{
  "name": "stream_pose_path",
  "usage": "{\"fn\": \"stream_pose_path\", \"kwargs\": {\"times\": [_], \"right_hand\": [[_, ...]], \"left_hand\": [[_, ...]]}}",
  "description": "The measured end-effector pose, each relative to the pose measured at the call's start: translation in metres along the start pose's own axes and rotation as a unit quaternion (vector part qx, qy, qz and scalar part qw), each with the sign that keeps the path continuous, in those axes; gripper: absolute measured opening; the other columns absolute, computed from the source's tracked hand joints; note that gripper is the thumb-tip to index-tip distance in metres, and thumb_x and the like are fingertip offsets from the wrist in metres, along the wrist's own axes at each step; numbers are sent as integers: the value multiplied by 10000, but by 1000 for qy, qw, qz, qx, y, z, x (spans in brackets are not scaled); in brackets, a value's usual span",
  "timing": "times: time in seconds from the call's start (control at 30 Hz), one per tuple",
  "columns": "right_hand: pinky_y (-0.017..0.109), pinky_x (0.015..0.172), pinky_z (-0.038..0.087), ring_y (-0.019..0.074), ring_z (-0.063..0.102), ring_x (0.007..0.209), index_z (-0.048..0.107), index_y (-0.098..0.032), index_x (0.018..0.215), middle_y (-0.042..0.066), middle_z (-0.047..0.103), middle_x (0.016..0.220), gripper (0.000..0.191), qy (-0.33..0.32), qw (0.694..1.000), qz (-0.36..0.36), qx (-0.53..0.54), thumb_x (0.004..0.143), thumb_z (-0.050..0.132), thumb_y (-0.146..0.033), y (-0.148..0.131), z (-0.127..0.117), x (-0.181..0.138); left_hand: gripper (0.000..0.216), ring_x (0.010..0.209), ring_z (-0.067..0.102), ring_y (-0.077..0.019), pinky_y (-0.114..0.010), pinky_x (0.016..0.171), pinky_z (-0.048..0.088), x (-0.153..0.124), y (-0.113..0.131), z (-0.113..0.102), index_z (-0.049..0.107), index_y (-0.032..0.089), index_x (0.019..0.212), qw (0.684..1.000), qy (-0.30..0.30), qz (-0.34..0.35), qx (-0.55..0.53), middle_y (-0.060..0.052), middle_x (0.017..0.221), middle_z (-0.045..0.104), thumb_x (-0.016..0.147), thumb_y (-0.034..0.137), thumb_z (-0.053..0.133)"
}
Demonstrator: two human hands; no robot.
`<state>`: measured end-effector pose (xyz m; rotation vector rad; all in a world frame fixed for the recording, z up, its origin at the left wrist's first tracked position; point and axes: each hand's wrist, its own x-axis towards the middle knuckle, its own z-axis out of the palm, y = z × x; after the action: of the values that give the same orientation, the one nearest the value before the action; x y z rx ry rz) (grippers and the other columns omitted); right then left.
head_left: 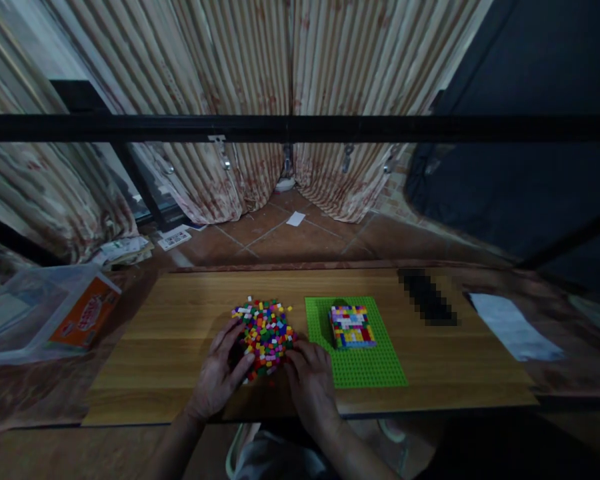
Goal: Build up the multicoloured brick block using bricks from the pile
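Note:
A heap of small bricks in many colours [265, 327] lies on the wooden table [180, 333]. My left hand [220, 377] rests at the heap's near left edge, fingers spread and touching the bricks. At the near right edge lies my right hand [311, 380], its fingertips in the bricks. Whether either hand holds a brick is hidden. Right of the heap sits a green baseplate [365, 367] with a block of stacked coloured bricks [351, 326] built on it.
A clear plastic box with an orange leaflet [45, 313] stands at the left. At the table's right lie a white sheet [510, 327] and a blurred dark object [427, 297]. A black bar [300, 128] crosses the view, with curtains behind it.

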<state>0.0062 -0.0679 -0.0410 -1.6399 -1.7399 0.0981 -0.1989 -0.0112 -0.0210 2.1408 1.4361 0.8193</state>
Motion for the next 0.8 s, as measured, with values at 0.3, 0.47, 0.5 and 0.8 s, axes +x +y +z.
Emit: {"fn": "stream_pose_path", "kwargs": {"times": [0.3, 0.47, 0.5, 0.8], "right_hand": [[369, 786, 449, 224, 594, 892, 691, -210, 897, 53, 697, 967, 126, 27, 999, -19, 14, 894, 575, -159, 2, 7, 4], [361, 820, 485, 216, 628, 910, 684, -202, 958, 64, 710, 962, 173, 37, 997, 0, 65, 935, 514, -177, -2, -5, 10], [350, 822, 497, 208, 639, 904, 680, -200, 973, 66, 712, 965, 183, 36, 996, 4, 85, 943, 501, -181, -2, -9, 11], [281, 750, 553, 174, 691, 867, 668, -211, 1036, 64, 721, 944, 234, 39, 977, 72, 197, 956, 450, -185, 18, -55, 5]], "left_hand": [[487, 1361, 428, -280, -473, 1107, 419, 2, -6, 2, 518, 209, 1319, 1000, 5, 11, 19, -115, 1469, 442, 885, 426, 546], [488, 1332, 462, -287, -482, 1098, 426, 3, -5, 3, 528, 202, 1305, 999, 16, 22, 28, -124, 1439, 470, 878, 438, 550], [490, 1332, 461, -285, -482, 1098, 427, 3, -5, 3, 522, 202, 1309, 999, 15, 23, 28, -126, 1440, 467, 880, 437, 547], [485, 1331, 463, -287, -485, 1099, 426, 4, -12, 4, 521, 206, 1312, 999, 13, 35, 38, -120, 1441, 470, 883, 434, 536]]}}
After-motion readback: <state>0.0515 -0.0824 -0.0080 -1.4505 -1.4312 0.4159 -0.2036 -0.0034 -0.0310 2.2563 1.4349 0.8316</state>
